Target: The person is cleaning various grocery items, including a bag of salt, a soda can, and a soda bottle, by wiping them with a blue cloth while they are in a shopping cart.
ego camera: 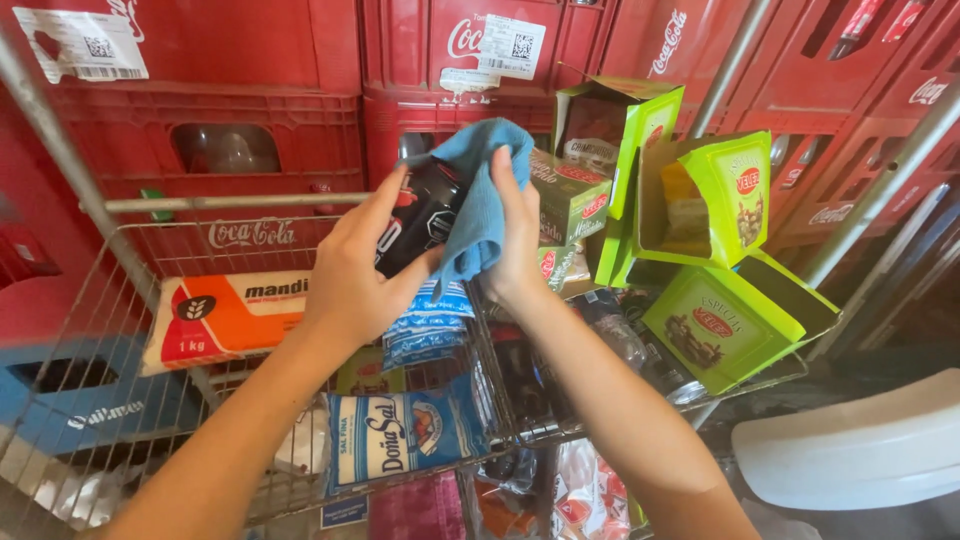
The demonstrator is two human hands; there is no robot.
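left fingers: curled snug around a dark can (420,222), thumb pointing up along its side, so the left hand (350,270) has a firm hold on it

right fingers: pinched shut on a blue cloth (480,205), pressing it flat against the right side of the can; right hand (515,235) sits just beside the left one

can: black with some red and white on it, tilted, held up in the air above the wire rack, half wrapped by the cloth

cloth: drapes over the top of the can and hangs down between the two hands

under the hands: wire rack (150,235) with a blue-and-white salt bag (400,432), a small stack of blue packets (425,325) and an orange-and-white flour bag (225,318) lying flat off to the left

to the right: bunch of green cartons (725,310), some with flaps open, leaning all over each other

behind it all: wall of stacked red crates (230,120), well apart from the hands
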